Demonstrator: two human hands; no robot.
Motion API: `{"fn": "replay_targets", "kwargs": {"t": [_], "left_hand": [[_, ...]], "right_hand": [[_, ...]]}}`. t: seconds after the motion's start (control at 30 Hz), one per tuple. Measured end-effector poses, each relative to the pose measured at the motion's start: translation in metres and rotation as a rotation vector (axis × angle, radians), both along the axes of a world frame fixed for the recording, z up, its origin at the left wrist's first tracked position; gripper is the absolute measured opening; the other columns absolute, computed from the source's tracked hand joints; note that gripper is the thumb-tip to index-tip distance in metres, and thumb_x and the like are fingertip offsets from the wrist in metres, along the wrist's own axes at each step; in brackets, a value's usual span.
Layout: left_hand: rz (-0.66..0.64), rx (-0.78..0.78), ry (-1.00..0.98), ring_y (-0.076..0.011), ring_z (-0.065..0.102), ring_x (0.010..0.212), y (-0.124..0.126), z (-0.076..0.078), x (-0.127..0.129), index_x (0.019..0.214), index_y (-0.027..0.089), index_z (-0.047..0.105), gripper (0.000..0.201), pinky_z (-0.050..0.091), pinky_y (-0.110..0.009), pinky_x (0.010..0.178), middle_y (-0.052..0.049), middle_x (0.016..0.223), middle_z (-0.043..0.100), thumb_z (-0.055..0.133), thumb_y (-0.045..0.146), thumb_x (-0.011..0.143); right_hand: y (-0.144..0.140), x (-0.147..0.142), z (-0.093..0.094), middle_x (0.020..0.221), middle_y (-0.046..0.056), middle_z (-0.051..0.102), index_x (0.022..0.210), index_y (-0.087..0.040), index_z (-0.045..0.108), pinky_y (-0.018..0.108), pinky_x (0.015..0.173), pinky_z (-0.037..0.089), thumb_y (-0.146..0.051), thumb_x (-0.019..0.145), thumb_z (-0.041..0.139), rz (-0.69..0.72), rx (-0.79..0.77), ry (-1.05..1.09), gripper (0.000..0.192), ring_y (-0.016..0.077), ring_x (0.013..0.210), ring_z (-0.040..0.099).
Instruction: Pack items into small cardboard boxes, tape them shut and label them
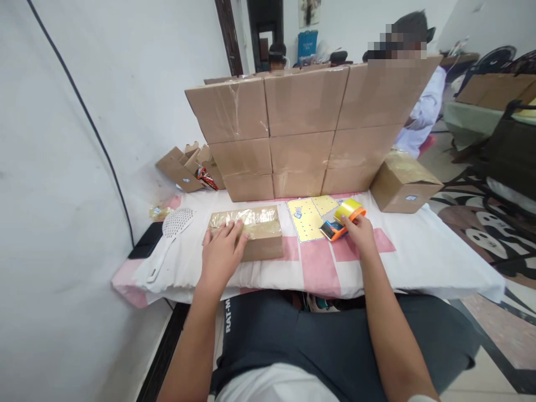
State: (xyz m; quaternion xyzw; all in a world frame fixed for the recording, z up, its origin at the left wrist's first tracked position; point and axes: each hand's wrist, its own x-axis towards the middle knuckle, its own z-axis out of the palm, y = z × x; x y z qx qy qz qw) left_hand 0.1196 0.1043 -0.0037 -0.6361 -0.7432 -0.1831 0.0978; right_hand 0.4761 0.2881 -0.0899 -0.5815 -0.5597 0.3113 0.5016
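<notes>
A small cardboard box [262, 247] lies on the cloth in front of me, clear tape shining across its top. Resting on that box's top left side is my left hand [226, 241], fingers stretched out and holding nothing. To the right, my right hand [359, 230] is closed around an orange tape dispenser [334, 230] carrying a yellow roll of tape [347, 210]. The dispenser's blade end points left, over a yellow dotted sheet [305, 220] on the table. My right palm hides part of the handle.
Stacked cardboard boxes [299, 106] form a wall behind. Another taped box [404, 181] stands at right. On the left are opened cartons [180, 169], a white perforated paddle [177, 223] and a black phone-like slab [146, 240]. A person in a light shirt [427, 106] sits beyond.
</notes>
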Motion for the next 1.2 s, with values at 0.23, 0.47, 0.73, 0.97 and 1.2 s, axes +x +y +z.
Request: {"fn": "replay_targets", "kwargs": {"t": [0.23, 0.47, 0.73, 0.97, 1.2], "left_hand": [[0.019, -0.019, 0.092, -0.0409, 0.057, 0.124, 0.007, 0.023, 0.031, 0.115, 0.013, 0.075, 0.053, 0.029, -0.067, 0.117, -0.023, 0.125, 0.066, 0.047, 0.056, 0.101], [-0.416, 0.159, -0.512, -0.0244, 0.063, 0.103, 0.014, 0.016, 0.120, 0.131, 0.021, 0.066, 0.040, 0.050, -0.040, 0.097, -0.010, 0.105, 0.067, 0.065, 0.038, 0.095], [-0.550, -0.004, -1.020, -0.0221, 0.059, 0.105, 0.061, -0.019, 0.165, 0.080, 0.021, 0.078, 0.023, 0.049, -0.035, 0.095, -0.008, 0.100, 0.060, 0.065, 0.033, 0.095], [-0.554, 0.068, -1.049, -0.0221, 0.059, 0.104, 0.054, -0.015, 0.169, 0.078, 0.022, 0.076, 0.026, 0.045, -0.036, 0.098, -0.007, 0.096, 0.069, 0.062, 0.033, 0.097], [-0.543, -0.282, -1.153, -0.0139, 0.053, 0.058, 0.044, 0.005, 0.163, 0.092, 0.019, 0.075, 0.034, 0.041, -0.028, 0.064, 0.002, 0.058, 0.057, 0.058, 0.047, 0.097]], "right_hand": [[-0.011, -0.028, 0.013, 0.075, 0.000, 0.065, 0.080, -0.018, 0.062, 0.032, 0.068, 0.052, -0.043, 0.081, 0.069, 0.073, 0.135, 0.214, 0.026, 0.0172, 0.069, 0.061], [-0.060, -0.059, 0.056, 0.096, 0.007, 0.075, 0.104, -0.022, 0.067, 0.039, 0.079, 0.059, -0.051, 0.091, 0.068, 0.249, 0.311, 0.435, 0.032, 0.0232, 0.084, 0.071], [-0.067, -0.056, 0.053, 0.056, -0.002, 0.044, 0.067, -0.024, 0.043, 0.030, 0.047, 0.032, -0.059, 0.104, 0.043, 0.190, 0.458, 0.242, 0.051, 0.0145, 0.050, 0.040], [-0.059, -0.050, 0.054, 0.060, 0.002, 0.047, 0.064, -0.025, 0.040, 0.037, 0.060, 0.039, -0.057, 0.106, 0.034, 0.135, 0.649, -0.011, 0.053, 0.0192, 0.057, 0.044], [-0.046, -0.039, 0.050, 0.058, 0.002, 0.043, 0.063, -0.026, 0.035, 0.039, 0.067, 0.044, -0.061, 0.106, 0.028, 0.077, 0.698, -0.092, 0.056, 0.0214, 0.061, 0.048]]}}
